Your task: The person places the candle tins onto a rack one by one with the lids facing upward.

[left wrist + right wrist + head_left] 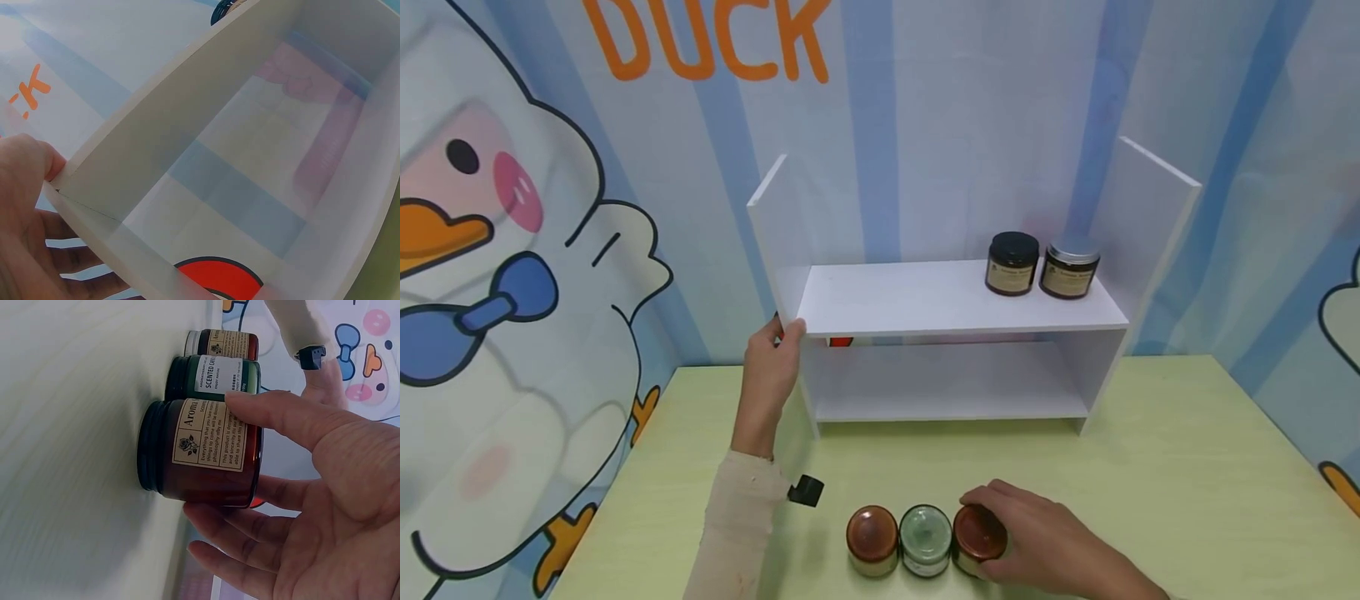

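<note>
My left hand point(767, 371) grips the left side panel of a white two-tier shelf point(895, 300), thumb at the front edge and fingers behind in the left wrist view. Near the table's front, my right hand point(1048, 537) holds an amber candle jar point(209, 440) between thumb and fingers. The jar is upside down, its black lid toward the tabletop. Beside it stands an upturned green scented candle jar point(926, 535), and left of that another upturned amber jar point(872, 535) with a silver lid showing in the right wrist view. These three form a close row.
On the shelf's upper board, at the right, stand an upright black-lidded jar point(1012, 265) and a silver-lidded jar point(1070, 268). The pale green table point(1187, 467) ends at a backdrop point(925, 125) with cartoon ducks. A black wrist device point(806, 491) sits on my left sleeve.
</note>
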A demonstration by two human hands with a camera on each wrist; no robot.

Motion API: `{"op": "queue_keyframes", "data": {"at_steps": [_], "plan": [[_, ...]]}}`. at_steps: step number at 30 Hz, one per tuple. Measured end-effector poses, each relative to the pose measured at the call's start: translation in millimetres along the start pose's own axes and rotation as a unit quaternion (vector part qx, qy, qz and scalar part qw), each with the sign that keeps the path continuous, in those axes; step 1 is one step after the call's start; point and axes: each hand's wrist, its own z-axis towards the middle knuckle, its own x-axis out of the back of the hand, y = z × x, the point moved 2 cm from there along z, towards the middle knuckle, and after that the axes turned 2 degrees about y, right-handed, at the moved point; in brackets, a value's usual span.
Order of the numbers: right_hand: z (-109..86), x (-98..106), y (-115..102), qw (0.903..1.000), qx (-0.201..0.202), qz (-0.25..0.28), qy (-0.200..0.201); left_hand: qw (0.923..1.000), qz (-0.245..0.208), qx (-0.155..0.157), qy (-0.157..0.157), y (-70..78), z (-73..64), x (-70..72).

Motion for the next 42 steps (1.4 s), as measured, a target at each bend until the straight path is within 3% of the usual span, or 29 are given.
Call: {"op": "queue_keyframes", "data": {"at_steps": [9,23,42], "plan": [[4.5,-4.0,-2.7,1.0000,0.004,0.002,-0.004,1.0000,0.002,0.001,0.000,-0.2,-1.1,0.6],[11.4,-9.8,-7.4,0.9984,-0.014,-0.001,-0.055,1.0000,0.001,0.003,-0.007,-0.1,-2.3,0.9],[14.3,-6.0,-11.1,0.9978,-0.011,-0.038,-0.053,0.9999,0.008,-0.010,-0.009,3.2,-3.4,1.5]]}}
